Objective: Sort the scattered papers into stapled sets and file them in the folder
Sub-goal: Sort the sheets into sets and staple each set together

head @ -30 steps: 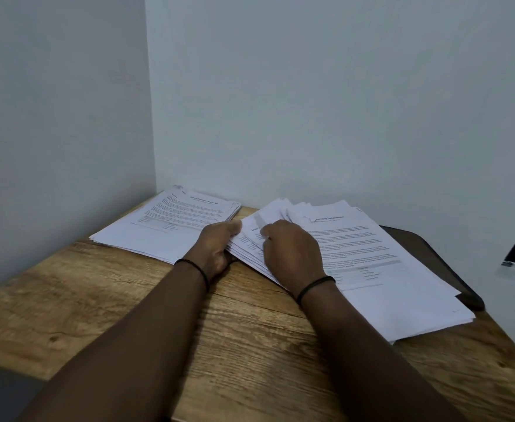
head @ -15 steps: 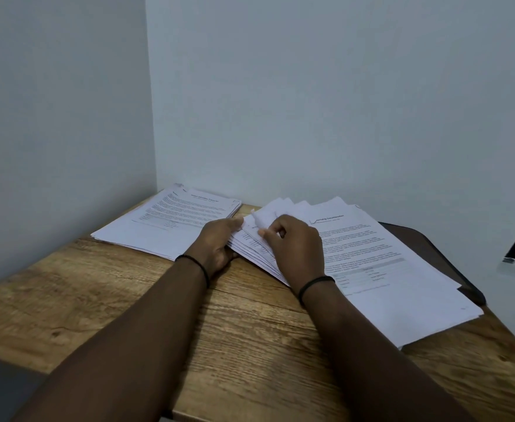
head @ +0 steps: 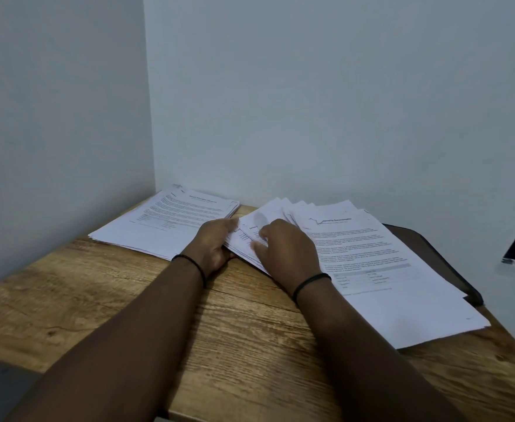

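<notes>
**Thumbing through the fanned sheets at mid-frame**

The right hand (head: 283,251) lies on the near left corner of the fanned stack of papers (head: 372,263), fingers curled, and seems to be pinching or peeling up the edge of one sheet; blur there keeps me from telling exactly how many it has. The left hand (head: 216,242) holds the same fan from its left side, thumb on top and fingers apparently tucked beneath, steadying the lower sheets.

Judging by the look, these printed sheets are light, thin and limp, and slick against each other: a single one will droop if lifted by a corner and the fan will slide if nudged. The free corners on the near left edge are the sensible place to take hold, with the other hand pressing the rest flat.

Toward the upper left, a squarer pile of papers (head: 171,223) lies on the wooden bench (head: 250,345), just beside the left hand. At right, a dark folder (head: 439,257) lies closed under the fan; its contents cannot be seen. No stapler is visible.
</notes>
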